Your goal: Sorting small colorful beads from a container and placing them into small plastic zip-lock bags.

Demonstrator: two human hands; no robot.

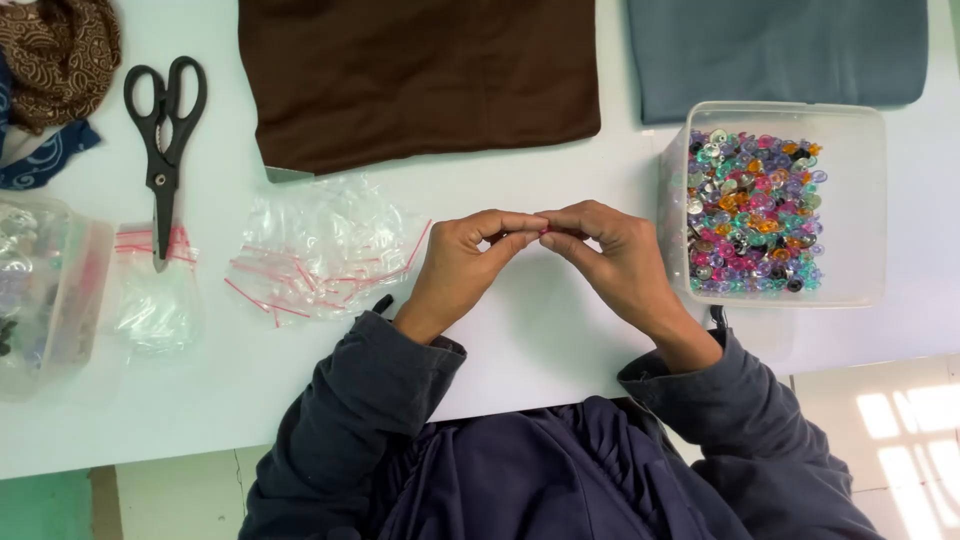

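While both hands, left (462, 262) and right (612, 258), meet fingertip to fingertip above the white tabletop (540, 340), pinched together on a tiny pink piece (545, 229), the person seems mid-assembly, needing steady, precise pressure next.

A white table (560, 340) stands over a pale tiled floor (900, 420) patched with sunlight.

Glossy, translucent plastic buttons (755, 212) fill a clear plastic tub (868, 210) at three o'clock; crinkled, shiny clear plastic bags (318, 250) lie at nine o'clock; matt brown cloth (420, 75) at twelve; smooth white tabletop (540, 330).
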